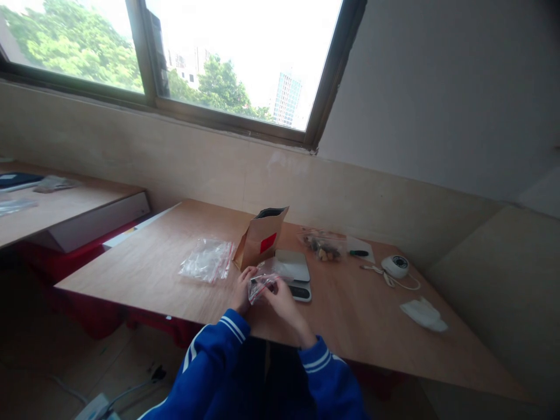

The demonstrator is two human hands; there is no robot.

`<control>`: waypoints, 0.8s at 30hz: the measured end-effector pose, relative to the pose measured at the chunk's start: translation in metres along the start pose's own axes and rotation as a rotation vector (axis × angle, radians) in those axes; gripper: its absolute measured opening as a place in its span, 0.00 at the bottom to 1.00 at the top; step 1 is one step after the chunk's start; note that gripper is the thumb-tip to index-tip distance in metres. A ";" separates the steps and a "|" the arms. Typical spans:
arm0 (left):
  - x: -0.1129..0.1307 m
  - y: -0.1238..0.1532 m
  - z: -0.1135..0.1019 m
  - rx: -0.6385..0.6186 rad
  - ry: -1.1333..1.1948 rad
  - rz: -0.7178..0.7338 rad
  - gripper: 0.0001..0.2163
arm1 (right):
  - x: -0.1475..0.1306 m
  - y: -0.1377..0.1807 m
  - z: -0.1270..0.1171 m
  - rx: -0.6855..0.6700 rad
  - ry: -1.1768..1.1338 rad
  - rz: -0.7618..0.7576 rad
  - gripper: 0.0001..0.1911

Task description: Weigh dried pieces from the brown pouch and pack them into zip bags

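Note:
Between my hands is a clear zip-lock bag (261, 284) with a red seal line, its mouth facing me. My left hand (242, 290) grips the bag's left side. The fingers of my right hand (280, 298) are closed at its right edge, by the opening; whether they hold anything besides the plastic I cannot make out. Behind the bag lies a white kitchen scale (299, 268) with a dark display, partly covered by the bag and my right hand. A brown paper pouch (254, 245) with a red label stands upright, open at the top, just beyond my left hand.
A stack of clear zip-lock bags (203, 261) lies left on the wooden table (149, 262). Further right are a filled clear bag (324, 245), a green-and-black marker-like tool (359, 253), a white dome camera (395, 266) with cable and a crumpled white tissue (423, 315). A wall stands behind.

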State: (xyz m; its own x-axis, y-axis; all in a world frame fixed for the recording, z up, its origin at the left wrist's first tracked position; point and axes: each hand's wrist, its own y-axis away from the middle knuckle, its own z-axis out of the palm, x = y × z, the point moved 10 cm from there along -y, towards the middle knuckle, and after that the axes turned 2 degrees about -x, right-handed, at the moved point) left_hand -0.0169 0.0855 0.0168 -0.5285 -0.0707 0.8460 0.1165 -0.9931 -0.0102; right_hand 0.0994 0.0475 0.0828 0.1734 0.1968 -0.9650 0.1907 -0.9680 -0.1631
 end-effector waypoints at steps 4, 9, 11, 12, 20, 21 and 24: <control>-0.003 -0.001 -0.002 0.012 0.013 -0.016 0.12 | -0.003 0.000 -0.002 0.009 0.105 -0.020 0.14; 0.016 0.003 -0.003 0.021 -0.134 0.095 0.08 | -0.022 0.006 0.012 -0.070 0.273 -0.159 0.15; 0.025 0.005 -0.005 0.044 -0.186 0.145 0.06 | -0.022 0.009 0.019 -0.131 0.317 -0.165 0.16; 0.027 0.006 -0.005 0.046 -0.193 0.148 0.06 | -0.021 0.010 0.022 -0.157 0.332 -0.163 0.17; 0.004 0.004 0.005 -0.022 -0.006 -0.004 0.13 | -0.030 0.014 0.009 -0.116 0.421 -0.256 0.20; -0.001 0.004 0.008 -0.045 0.008 -0.030 0.14 | -0.033 0.015 0.002 -0.090 0.415 -0.273 0.19; -0.009 0.006 0.012 -0.090 -0.013 -0.086 0.16 | -0.040 0.017 -0.020 -0.004 0.387 -0.298 0.16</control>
State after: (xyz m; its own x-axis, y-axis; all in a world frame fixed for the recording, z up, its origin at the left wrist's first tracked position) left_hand -0.0015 0.0813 0.0150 -0.5222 0.0156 0.8527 -0.0050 -0.9999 0.0153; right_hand 0.1148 0.0264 0.1222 0.4572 0.5092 -0.7291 0.2906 -0.8604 -0.4187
